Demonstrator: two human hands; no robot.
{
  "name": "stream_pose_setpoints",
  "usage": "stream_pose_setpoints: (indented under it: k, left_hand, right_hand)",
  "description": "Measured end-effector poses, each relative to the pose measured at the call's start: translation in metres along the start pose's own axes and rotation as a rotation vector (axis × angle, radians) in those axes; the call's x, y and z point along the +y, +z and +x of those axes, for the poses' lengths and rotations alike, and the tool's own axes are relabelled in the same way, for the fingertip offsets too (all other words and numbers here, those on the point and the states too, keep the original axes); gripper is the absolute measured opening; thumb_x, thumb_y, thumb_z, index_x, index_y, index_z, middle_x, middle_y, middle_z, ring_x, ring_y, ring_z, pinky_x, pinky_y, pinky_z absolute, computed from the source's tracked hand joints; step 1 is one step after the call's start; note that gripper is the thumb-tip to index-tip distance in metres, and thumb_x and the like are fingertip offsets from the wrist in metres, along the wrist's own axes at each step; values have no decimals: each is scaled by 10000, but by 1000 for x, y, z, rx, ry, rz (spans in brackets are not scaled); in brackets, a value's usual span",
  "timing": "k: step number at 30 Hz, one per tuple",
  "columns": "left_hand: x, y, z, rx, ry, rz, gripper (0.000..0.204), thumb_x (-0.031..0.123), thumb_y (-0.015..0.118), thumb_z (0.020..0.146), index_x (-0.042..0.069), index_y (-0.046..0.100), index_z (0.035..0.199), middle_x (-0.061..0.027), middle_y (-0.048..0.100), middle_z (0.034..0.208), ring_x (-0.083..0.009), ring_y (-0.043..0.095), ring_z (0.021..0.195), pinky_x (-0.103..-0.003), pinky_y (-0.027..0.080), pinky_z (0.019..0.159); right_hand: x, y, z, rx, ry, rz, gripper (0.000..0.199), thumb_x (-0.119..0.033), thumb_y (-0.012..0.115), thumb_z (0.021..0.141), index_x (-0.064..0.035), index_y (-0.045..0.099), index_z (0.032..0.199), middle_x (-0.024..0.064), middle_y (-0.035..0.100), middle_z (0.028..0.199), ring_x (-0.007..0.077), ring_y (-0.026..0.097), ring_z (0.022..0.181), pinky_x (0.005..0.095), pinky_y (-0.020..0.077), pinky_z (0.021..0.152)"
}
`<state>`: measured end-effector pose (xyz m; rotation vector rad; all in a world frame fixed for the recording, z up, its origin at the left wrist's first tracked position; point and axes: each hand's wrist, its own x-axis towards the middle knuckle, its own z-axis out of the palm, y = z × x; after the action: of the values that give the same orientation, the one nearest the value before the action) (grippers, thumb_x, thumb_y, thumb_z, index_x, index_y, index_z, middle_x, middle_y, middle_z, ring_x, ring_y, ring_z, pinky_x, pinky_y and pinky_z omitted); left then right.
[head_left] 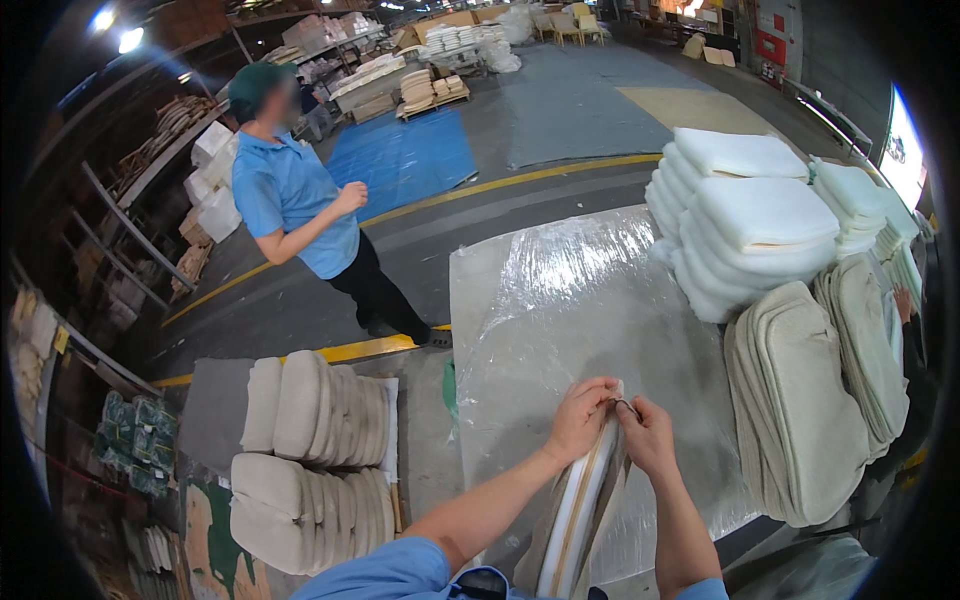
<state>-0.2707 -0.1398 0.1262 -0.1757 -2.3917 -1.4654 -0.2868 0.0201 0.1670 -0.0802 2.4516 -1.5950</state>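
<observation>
- Left hand (578, 418) pinches the top edge of a beige fabric cushion cover with white foam inside (578, 510), grip clenched on the fabric near its open end.
- Right hand (648, 435) just beside it, fingertips touching the left's, grip clenched on what looks like a small dark zipper pull at the same corner; too small to be sure.
- Cushion stands on edge, tilted toward the person, lower end out of sight near the body, upper end over the grey surface covered in clear plastic sheet (560, 290).
- Step in hand, judged: closing the cover seam at the corner, about the end of the run. Next move likely calls for a steady pull with the left holding the fabric taut.
- Stack of beige covered cushions (800, 400) to the right on the surface, white bare foam pads (750, 215) piled behind.
- More beige cushions on a low pallet (310, 450) at left.
- Person in blue shirt and green cap (295, 195) stands well apart on the floor.
</observation>
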Motion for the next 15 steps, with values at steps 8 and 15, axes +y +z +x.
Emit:
stream_pose_setpoints:
  k: [8,15]
  left_hand:
    - [-9,1,-1,-154,-55,-158,323,-46,591,904,51,702,1192,-103,540,1479,-326,505,1329,-424,414,1117]
    - [1,-31,47,-588,54,1,341,-48,557,934,73,679,1228,-119,291,1670,-335,303,1514,-450,260,1232]
  right_hand:
    - [-8,-1,-1,71,-166,-20,230,-202,719,932,8,661,860,135,583,658,194,525,588,370,439,582]
    - [-15,-18,11,-46,-334,-182,216,-218,685,963,-5,723,955,122,649,693,217,597,589,394,481,586]
